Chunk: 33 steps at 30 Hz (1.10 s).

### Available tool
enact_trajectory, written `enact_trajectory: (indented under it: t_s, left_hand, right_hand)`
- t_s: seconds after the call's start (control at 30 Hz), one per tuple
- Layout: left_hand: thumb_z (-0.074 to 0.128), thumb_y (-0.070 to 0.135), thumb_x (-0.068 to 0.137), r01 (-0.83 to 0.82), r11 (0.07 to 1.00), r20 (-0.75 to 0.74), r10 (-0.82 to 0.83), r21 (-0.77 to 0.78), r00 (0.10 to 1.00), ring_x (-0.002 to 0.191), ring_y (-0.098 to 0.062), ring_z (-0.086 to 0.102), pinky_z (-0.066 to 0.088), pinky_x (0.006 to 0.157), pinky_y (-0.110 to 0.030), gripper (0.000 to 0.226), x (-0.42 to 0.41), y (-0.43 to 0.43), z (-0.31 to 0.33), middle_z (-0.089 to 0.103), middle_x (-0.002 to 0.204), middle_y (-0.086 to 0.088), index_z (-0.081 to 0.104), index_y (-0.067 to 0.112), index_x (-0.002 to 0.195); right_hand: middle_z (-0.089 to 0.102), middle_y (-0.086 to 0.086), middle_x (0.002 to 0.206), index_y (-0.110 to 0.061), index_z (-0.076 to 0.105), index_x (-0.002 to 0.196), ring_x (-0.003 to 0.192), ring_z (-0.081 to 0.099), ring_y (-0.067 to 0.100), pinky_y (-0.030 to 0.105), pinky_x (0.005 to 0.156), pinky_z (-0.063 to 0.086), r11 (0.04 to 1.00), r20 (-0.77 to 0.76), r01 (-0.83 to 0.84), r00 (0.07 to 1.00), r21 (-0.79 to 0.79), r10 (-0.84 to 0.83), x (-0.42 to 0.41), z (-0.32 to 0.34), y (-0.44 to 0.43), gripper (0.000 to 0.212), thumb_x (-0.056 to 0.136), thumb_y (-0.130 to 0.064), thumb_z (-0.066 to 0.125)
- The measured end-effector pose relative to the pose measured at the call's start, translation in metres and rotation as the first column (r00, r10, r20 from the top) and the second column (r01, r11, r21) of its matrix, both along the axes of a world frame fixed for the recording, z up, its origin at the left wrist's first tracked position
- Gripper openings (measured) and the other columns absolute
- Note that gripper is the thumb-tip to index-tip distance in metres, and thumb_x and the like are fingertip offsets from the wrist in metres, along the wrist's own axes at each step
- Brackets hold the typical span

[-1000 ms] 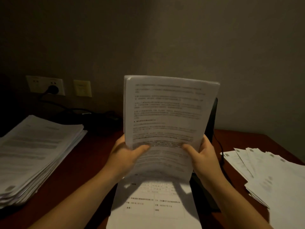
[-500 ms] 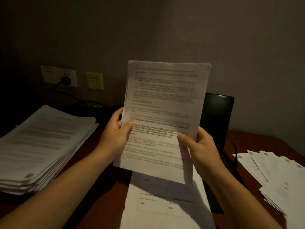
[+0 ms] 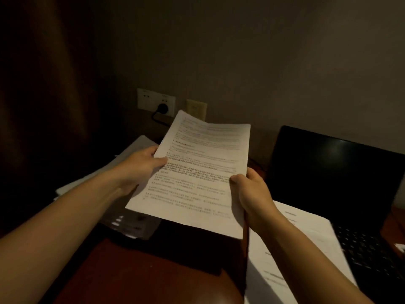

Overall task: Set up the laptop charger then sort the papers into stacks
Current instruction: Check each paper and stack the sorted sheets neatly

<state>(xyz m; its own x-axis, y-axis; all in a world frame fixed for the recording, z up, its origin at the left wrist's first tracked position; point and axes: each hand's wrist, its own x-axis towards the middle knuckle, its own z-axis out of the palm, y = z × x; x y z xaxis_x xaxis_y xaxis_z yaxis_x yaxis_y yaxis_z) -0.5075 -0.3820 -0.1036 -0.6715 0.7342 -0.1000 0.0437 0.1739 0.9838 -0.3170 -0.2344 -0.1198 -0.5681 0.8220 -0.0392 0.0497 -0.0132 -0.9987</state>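
The printed sheets, held upright and facing the person a second ago, have tipped down nearly flat and swung leftward. This suggests they have been read and assigned to a pile, so the sorting is mid-step and the sheets are not yet laid down. They are white and covered in dense lines of small text, with the far corner raised. The left hand pinches the left edge, thumb on top and fingers beneath. The right hand grips the right edge the same way. Below the left hand lies the tall paper stack, the likely destination. Under the right forearm lie loose pages on the open laptop. Beyond the left hand a black plug sits in the wall socket, so the charger looks set up.
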Motion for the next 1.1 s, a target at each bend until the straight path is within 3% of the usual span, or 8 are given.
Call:
enact_trajectory:
  t_s: [0.17,0.3,0.5,0.57,0.67,0.83,0.93,1.1]
  left_hand:
    - [0.06,0.013,0.098,-0.126,0.985,-0.148,0.108,-0.12,0.983,0.081,-0.012,0.07,0.053,0.055,-0.02,0.025,-0.048,-0.036,-0.016,0.071,0.098,0.001,0.061,0.012,0.123]
    - [0.061,0.011,0.098,-0.19,0.979,-0.193,0.172,-0.077,0.966,0.088,-0.017,0.073,0.061,0.062,-0.027,0.047,-0.077,-0.052,-0.031,0.066,0.114,0.0,0.049,0.02,0.142]
    - [0.061,0.014,0.098,-0.177,0.97,-0.429,0.091,-0.165,0.899,0.094,-0.011,0.066,0.053,0.065,-0.018,0.06,-0.114,-0.066,-0.043,0.062,0.119,0.001,0.037,0.03,0.151]
    - [0.062,0.01,0.097,-0.169,0.964,-0.492,0.047,-0.207,0.869,0.099,-0.011,0.064,0.049,0.068,-0.014,0.058,-0.12,-0.067,-0.047,0.061,0.118,0.005,0.042,0.03,0.147]
    - [0.06,0.008,0.097,-0.153,0.954,-0.532,-0.008,-0.258,0.847,0.108,-0.008,0.058,0.045,0.075,-0.01,0.056,-0.127,-0.068,-0.057,0.058,0.134,0.006,0.044,0.03,0.147]
    - [0.055,0.025,0.102,-0.179,0.918,-0.555,-0.052,-0.353,0.83,0.125,-0.016,0.051,0.039,0.095,-0.021,0.058,-0.135,-0.063,-0.064,0.046,0.151,-0.002,0.032,0.023,0.155]
    - [0.06,0.029,0.099,-0.151,0.913,-0.529,-0.079,-0.378,0.845,0.11,-0.007,0.049,0.039,0.087,-0.017,0.06,-0.138,-0.061,-0.065,0.048,0.148,0.0,0.035,0.024,0.154]
    - [0.063,0.035,0.097,-0.121,0.878,-0.524,-0.161,-0.463,0.836,0.113,-0.011,0.052,0.039,0.087,-0.018,0.067,-0.139,-0.06,-0.061,0.046,0.15,0.001,0.031,0.027,0.155]
  right_hand:
    - [0.074,0.004,0.109,-0.013,0.062,0.112,0.093,0.075,0.025,0.051,0.088,0.06,0.99,0.136,-0.14,0.98,-0.029,0.143,-0.042,-0.017,-0.02,0.014,0.099,-0.011,0.056]
    - [0.072,0.009,0.106,-0.008,0.059,0.111,0.089,0.074,0.024,0.041,0.075,0.063,0.984,0.21,-0.175,0.961,-0.037,0.179,-0.075,-0.031,-0.038,0.016,0.096,-0.01,0.063]
    - [0.062,-0.001,0.096,-0.018,0.044,0.136,0.076,0.069,0.013,0.024,0.054,0.056,0.941,0.335,-0.161,0.941,0.298,0.055,-0.102,-0.044,-0.054,0.053,0.091,-0.013,0.071]
    - [0.057,-0.009,0.095,-0.023,0.035,0.144,0.077,0.066,0.011,0.027,0.056,0.057,0.826,0.454,-0.254,0.891,0.503,-0.003,-0.105,-0.05,-0.055,0.06,0.094,-0.023,0.067]
    - [0.056,-0.004,0.094,-0.018,0.052,0.123,0.085,0.057,0.016,0.035,0.065,0.054,0.526,0.587,-0.416,0.783,0.742,-0.207,-0.108,-0.059,-0.06,0.031,0.098,-0.038,0.051]
    - [0.062,-0.001,0.073,-0.021,0.054,0.088,0.063,0.051,0.019,0.031,0.061,0.039,0.272,0.546,-0.476,0.769,0.836,-0.331,-0.116,-0.061,-0.077,0.026,0.1,-0.042,0.045]
    - [0.061,-0.001,0.074,-0.021,0.051,0.086,0.065,0.053,0.02,0.032,0.062,0.042,0.31,0.567,-0.481,0.756,0.82,-0.328,-0.118,-0.058,-0.078,0.027,0.1,-0.044,0.046]
    - [0.056,0.008,0.127,-0.024,0.042,0.133,0.116,0.049,0.031,0.045,0.093,0.043,0.639,0.804,-0.565,0.576,0.522,-0.148,-0.121,-0.051,-0.066,0.053,0.097,-0.062,0.036]
